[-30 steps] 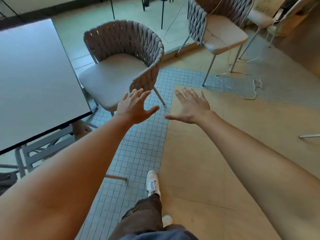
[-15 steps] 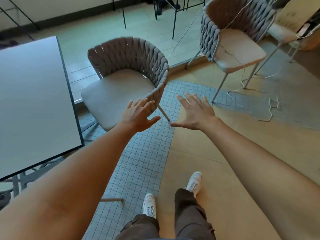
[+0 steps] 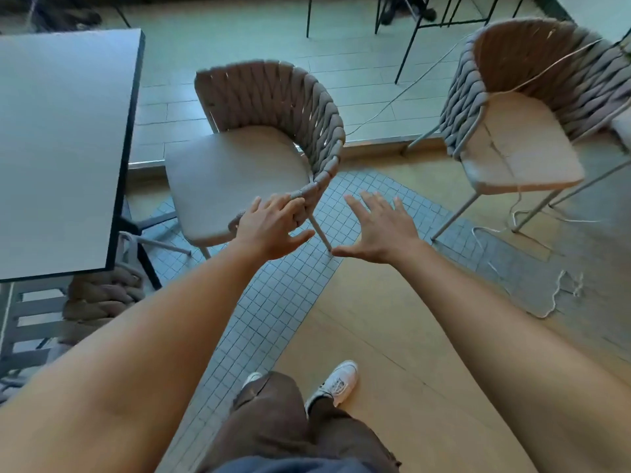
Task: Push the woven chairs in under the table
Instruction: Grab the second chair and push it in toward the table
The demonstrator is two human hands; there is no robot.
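The table (image 3: 65,148) fills the area to the left of the left hand (image 3: 273,227), its dark right edge running down to a near corner that sits left of and below that hand. Between that edge and the nearer woven chair (image 3: 259,158) lies a narrow strip of bare floor, so the chair is not under the table at all; its seat faces the table and its woven back curves away from it. The left hand, fingers spread apart and gripping nothing, reaches the near end of the chair's woven armrest, and contact looks likely but cannot be confirmed. The right hand (image 3: 382,230) hangs flat and spread over the small-tiled floor (image 3: 273,319), just right of the chair's rear leg and touching nothing. A second woven chair (image 3: 519,107) stands well to the upper right of the right hand, with open floor between. Compared with half a second ago, both hands are closer to the nearer chair, and the left one now overlaps the armrest.
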